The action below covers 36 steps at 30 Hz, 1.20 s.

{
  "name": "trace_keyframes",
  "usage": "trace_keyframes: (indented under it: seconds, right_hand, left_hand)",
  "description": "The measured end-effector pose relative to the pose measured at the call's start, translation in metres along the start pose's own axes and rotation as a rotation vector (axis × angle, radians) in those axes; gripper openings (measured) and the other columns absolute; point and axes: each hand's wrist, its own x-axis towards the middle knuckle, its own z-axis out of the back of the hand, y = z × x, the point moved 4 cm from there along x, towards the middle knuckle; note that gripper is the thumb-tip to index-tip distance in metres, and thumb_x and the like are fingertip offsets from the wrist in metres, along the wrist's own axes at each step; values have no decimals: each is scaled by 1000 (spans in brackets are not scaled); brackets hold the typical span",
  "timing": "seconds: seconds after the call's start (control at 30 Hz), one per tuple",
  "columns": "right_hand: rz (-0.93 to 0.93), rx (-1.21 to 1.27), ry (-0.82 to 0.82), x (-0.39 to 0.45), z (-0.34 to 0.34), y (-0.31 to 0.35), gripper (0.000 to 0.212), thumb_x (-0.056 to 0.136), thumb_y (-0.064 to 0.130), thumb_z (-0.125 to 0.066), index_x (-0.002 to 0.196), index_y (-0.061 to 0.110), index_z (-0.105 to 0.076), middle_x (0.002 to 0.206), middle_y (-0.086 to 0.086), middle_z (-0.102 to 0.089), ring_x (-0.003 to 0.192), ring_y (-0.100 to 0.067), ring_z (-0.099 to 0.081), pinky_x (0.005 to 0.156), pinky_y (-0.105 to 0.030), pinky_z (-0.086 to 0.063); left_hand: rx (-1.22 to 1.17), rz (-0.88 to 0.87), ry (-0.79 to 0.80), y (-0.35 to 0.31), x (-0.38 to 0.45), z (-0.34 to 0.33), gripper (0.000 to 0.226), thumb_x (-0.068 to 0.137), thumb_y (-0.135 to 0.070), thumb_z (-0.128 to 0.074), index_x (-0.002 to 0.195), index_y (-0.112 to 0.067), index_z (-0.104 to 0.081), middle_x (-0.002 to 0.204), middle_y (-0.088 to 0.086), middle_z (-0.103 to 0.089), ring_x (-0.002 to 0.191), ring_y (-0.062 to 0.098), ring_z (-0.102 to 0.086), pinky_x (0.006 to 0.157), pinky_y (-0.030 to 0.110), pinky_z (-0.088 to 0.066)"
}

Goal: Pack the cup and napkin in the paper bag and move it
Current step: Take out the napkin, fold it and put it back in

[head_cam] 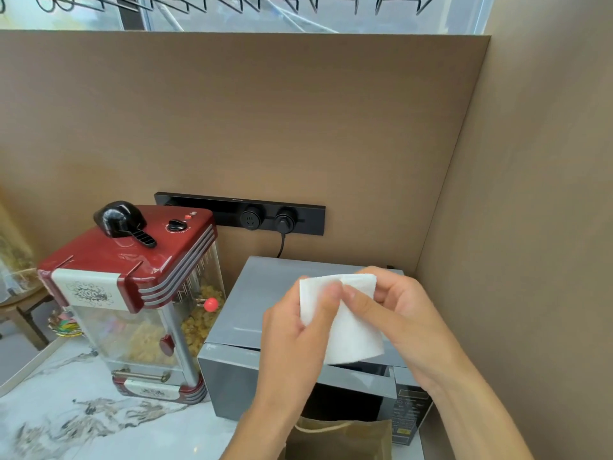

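A white folded napkin [353, 330] is held up in front of the grey microwave by both hands. My left hand [295, 330] pinches its left edge with thumb and fingers. My right hand [398, 313] pinches its upper right part. The two thumbs meet near the napkin's top middle. Below the hands, at the bottom edge of the view, stands a brown paper bag [358, 436] with a twisted paper handle, its mouth facing up. No cup is in view.
A grey microwave [252, 327] stands on the marble counter [83, 419] behind the bag. A red popcorn machine [132, 293] stands to its left. A black socket strip [265, 217] with a plugged cable is on the brown back wall. A brown side wall closes the right.
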Motion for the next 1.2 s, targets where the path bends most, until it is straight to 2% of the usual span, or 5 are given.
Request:
trace_keyframes:
  seconds: [0.27, 0.53, 0.73, 0.93, 1.2]
  right_hand:
    - [-45, -105, -317, 11, -19, -2, 44, 74, 58, -73, 84, 15, -69, 79, -4, -75, 74, -23, -71, 62, -42, -57]
    - [252, -330, -517, 8, -32, 3, 34, 96, 44, -54, 72, 22, -61, 57, -1, -59, 48, -13, -49, 41, -26, -36]
    - [298, -420, -594, 6, -31, 1, 38, 101, 41, -46, 64, 34, -50, 57, 3, -53, 47, -8, -44, 40, -20, -28]
    - [-245, 85, -246, 4, -34, -15, 51, 71, 76, -63, 94, 32, -72, 84, 9, -76, 78, -9, -74, 64, -32, -60]
    - [-484, 549, -229, -14, -53, -40, 61, 66, 40, -88, 116, 10, -71, 107, -13, -77, 99, -25, -75, 70, -33, -59]
  left_hand:
    - [37, -37, -151, 4, 8, -6, 56, 90, -61, -44, 67, -10, -54, 59, 14, -50, 51, 12, -44, 45, 31, -33]
    - [97, -138, -329, 4, 8, 6, 38, 97, -43, -51, 67, -22, -62, 64, 1, -60, 51, 3, -51, 41, 16, -33]
    - [48, -108, -319, 0, 7, 9, 39, 95, -43, -50, 71, -17, -65, 64, 9, -60, 57, 27, -56, 44, 38, -40]
    - [-49, -3, -259, 13, 7, 9, 39, 94, -48, -53, 74, -17, -67, 65, 5, -64, 60, 15, -61, 51, 37, -43]
    - [-45, 56, -228, 28, -6, 5, 30, 92, -47, -54, 76, -26, -69, 68, -3, -69, 66, 23, -67, 52, 46, -53]
